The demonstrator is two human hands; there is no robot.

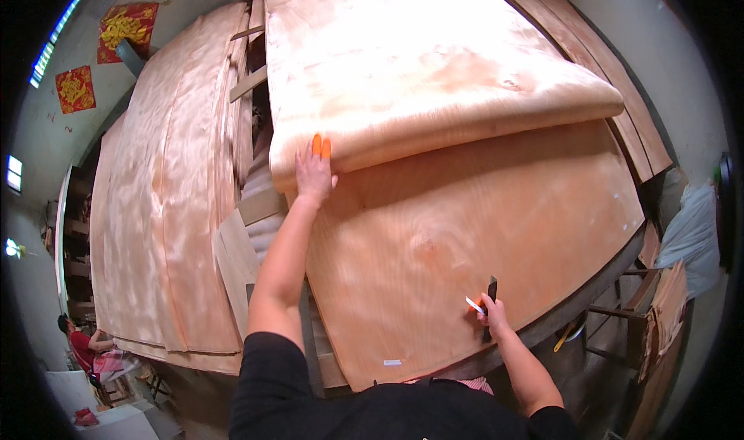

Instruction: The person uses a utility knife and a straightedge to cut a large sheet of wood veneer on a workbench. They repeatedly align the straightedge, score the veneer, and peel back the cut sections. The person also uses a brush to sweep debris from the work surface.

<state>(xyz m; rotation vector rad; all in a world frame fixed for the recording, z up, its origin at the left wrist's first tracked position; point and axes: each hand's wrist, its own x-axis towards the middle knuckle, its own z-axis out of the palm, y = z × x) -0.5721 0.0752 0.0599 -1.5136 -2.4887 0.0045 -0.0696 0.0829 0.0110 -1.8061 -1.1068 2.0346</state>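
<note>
A large pale wood veneer sheet (418, 60) is folded back over itself, its rounded fold crossing the stack from left to right. My left hand (315, 178) lies on the left end of that fold, fingers stretched out, with orange covers on two fingertips. In front of the fold, a flat wood sheet (434, 238) is exposed. Above its near right part, my right hand (494, 317) is closed around a slim black tool (492, 288); its exact kind is unclear. A small white strip (474, 305) sticks out beside the orange-covered fingers.
On the left stands another veneer stack (170, 200), with wood offcuts (246, 85) in the gap between. More sheets (597, 60) lie at the far right. A wooden frame (647, 324) and plastic sheeting (694, 238) stand at right. A person (84, 347) sits at lower left.
</note>
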